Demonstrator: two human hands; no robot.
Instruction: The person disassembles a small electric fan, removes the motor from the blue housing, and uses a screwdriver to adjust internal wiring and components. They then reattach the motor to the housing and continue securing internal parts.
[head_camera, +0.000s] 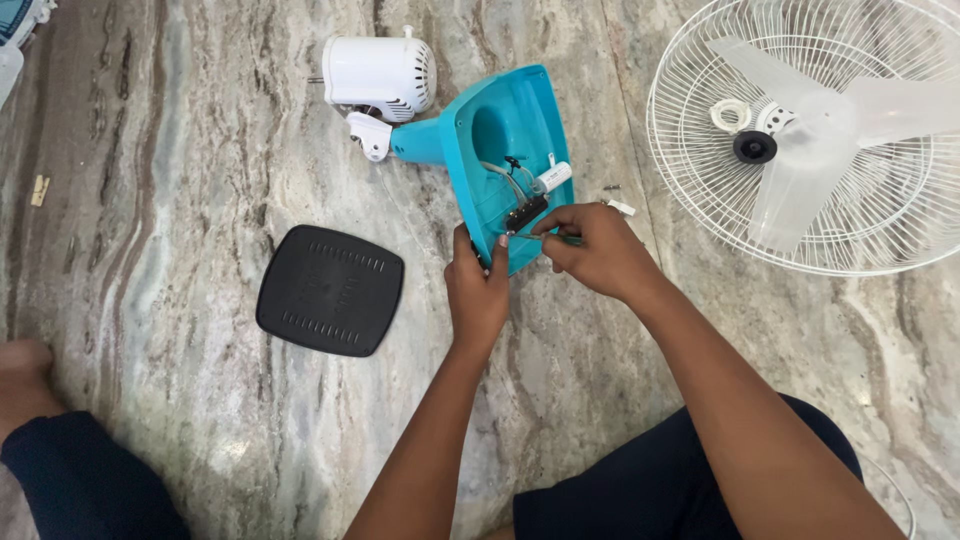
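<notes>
left hand (478, 290) gripping turquoise fan base (510, 150), right hand (592, 250) pinching green-handled screwdriver (560, 238) inside

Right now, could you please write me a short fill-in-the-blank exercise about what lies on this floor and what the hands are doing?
1. The left hand grips the lower edge of the open fan base, whose colour is ____.
2. The black cover plate lies to the ____ of that base.
3. The wire guard holds a ____ with clear blades.
4. The right hand holds a thin ____.

Missing words: blue; left; fan; tool
</notes>
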